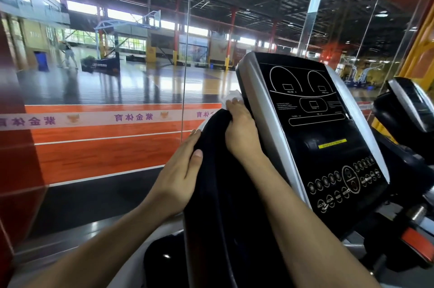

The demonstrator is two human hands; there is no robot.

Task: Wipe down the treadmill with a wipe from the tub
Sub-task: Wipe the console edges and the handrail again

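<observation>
The treadmill's black console (312,128) with a silver rim fills the right half of the view. A wide black padded handlebar (218,184) curves up along its left side. My right hand (239,130) lies at the top of this bar and presses a white wipe (231,97) against the gap between bar and console; only a corner of the wipe shows past my fingertips. My left hand (180,170) rests flat on the bar's left flank with straight fingers. No tub is in view.
A glass wall (117,76) stands right in front and to the left, with a basketball hall behind it. A second treadmill console (408,102) stands at the right edge. A red pillar (16,146) is at the far left.
</observation>
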